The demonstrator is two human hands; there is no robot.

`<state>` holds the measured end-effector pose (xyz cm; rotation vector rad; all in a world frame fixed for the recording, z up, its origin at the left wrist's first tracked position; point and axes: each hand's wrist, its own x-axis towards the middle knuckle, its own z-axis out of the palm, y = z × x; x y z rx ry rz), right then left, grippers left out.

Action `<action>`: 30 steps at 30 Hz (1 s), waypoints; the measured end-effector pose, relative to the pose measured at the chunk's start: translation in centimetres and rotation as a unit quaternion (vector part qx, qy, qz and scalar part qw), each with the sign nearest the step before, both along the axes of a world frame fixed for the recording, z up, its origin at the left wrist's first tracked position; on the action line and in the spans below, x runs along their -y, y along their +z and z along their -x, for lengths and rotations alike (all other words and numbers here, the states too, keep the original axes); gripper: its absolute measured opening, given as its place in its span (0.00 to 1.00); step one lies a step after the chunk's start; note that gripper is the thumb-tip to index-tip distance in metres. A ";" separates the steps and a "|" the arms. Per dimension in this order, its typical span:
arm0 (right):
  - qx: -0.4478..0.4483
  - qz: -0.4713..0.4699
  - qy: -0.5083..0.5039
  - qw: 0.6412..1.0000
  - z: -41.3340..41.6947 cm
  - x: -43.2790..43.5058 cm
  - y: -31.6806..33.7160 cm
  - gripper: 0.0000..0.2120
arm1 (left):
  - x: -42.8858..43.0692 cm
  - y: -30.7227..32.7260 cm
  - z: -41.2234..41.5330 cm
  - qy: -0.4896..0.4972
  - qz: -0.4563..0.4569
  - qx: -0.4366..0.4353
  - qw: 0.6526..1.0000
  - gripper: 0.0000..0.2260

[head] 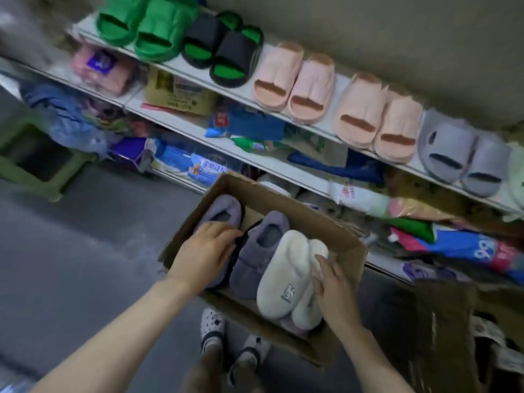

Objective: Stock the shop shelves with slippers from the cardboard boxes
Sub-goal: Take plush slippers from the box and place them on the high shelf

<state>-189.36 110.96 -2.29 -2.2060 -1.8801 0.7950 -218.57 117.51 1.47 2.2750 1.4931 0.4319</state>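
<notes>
Grey slipper (224,214) — half under blurred left hand (205,251); right hand (334,290) holds white slipper (319,246).

cardboard box (348,251) open-top, tilted, just in front of lower shelves | inside: 2 grey fuzzy slippers (261,251) side by side at left | white fuzzy pr (286,273) at right, near one w/ small emblem | top shelf (184,69): green slides (147,26), black/green pr (224,49), 2 peach prs (295,83), grey pr (459,157), in a row
</notes>
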 end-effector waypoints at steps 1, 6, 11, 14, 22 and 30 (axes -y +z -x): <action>0.002 0.044 -0.034 0.998 -0.2 0.4 -2.1 0.22 | 0.6 -1.5 0.1 -0.008 0.021 -0.004 1.000 0.16; 0.073 0.128 -0.016 0.989 0.2 0.4 -9.2 0.25 | 1.4 -7.5 -1.4 -0.060 0.077 -0.032 0.995 0.13; 0.129 0.136 -0.046 0.981 2.7 -1.9 -11.5 0.20 | 0.5 -11.5 -3.7 -0.095 0.136 -0.052 0.985 0.14; 0.033 0.029 -0.089 0.995 3.7 -1.9 -10.5 0.11 | 0.3 -13.0 -5.0 -0.087 0.177 -0.032 0.980 0.19; -0.237 0.018 -0.175 0.955 4.0 -4.2 -8.2 0.09 | -1.4 -13.5 -6.7 0.121 0.289 0.086 0.946 0.32; 0.091 0.286 -0.114 0.947 -0.6 -1.0 -12.2 0.27 | -2.3 -14.7 -5.0 0.129 0.343 0.069 0.928 0.24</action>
